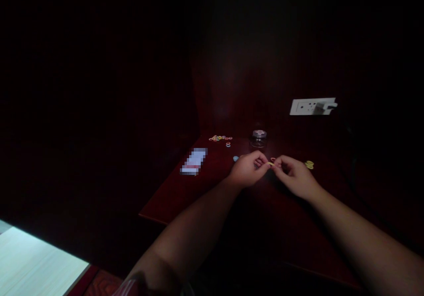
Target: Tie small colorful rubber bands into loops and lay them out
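Note:
My left hand (pixel 249 170) and my right hand (pixel 296 176) meet over the dark red table, fingertips pinched on a small yellow hair tie (pixel 270 164) between them. Just behind the fingers lies an orange hair tie (pixel 273 159). A blue bunch of hair ties (pixel 236 158) sits beside my left hand, partly covered by it. To the right of my right hand is a group of yellow hair ties (pixel 309 165). Several mixed-colour hair ties (pixel 219 138) are scattered farther back on the left, with a small pair (pixel 228 144) nearer.
A clear lidded jar (pixel 259 140) stands behind my hands. A blurred-out phone-like rectangle (pixel 194 161) lies at the left of the table (pixel 165 201). On the back wall is a white socket plate (pixel 300 107) with a plug (pixel 326 106). Surroundings are very dark.

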The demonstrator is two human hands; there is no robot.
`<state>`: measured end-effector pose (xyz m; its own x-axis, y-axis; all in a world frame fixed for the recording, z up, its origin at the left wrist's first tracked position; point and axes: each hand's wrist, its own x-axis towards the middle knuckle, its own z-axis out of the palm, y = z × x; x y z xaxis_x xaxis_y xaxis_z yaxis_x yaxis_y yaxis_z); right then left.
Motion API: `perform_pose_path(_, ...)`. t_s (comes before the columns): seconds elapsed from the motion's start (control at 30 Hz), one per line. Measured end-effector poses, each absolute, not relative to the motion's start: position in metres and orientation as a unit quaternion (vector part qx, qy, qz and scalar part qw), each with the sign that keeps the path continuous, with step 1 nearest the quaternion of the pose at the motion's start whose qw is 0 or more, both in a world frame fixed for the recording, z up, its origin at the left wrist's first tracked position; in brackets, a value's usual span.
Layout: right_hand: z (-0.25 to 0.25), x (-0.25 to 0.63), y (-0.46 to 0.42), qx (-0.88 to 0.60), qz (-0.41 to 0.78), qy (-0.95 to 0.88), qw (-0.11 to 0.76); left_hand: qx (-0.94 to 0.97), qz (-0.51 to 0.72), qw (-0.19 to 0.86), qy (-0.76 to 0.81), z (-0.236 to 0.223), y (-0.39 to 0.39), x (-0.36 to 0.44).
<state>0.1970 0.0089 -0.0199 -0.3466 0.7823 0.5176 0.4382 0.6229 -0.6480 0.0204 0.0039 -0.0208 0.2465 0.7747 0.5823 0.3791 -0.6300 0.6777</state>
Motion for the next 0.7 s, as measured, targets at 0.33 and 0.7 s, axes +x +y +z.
perform_pose_path(0.33, -0.0215, 0.1933, 0.0099, -0.407, 0.203, -0.764, 0.458, 0.762, 0.477, 0.226, 0.375, -0.0174, 0.0016, 0.0206)
perform_pose_path(0.7, -0.0179, 0.1932, 0.0073, -0.342, 0.228, -0.798, 0.440, 0.742, 0.486, 0.253, 0.386, -0.0185, 0.0033, 0.0202)
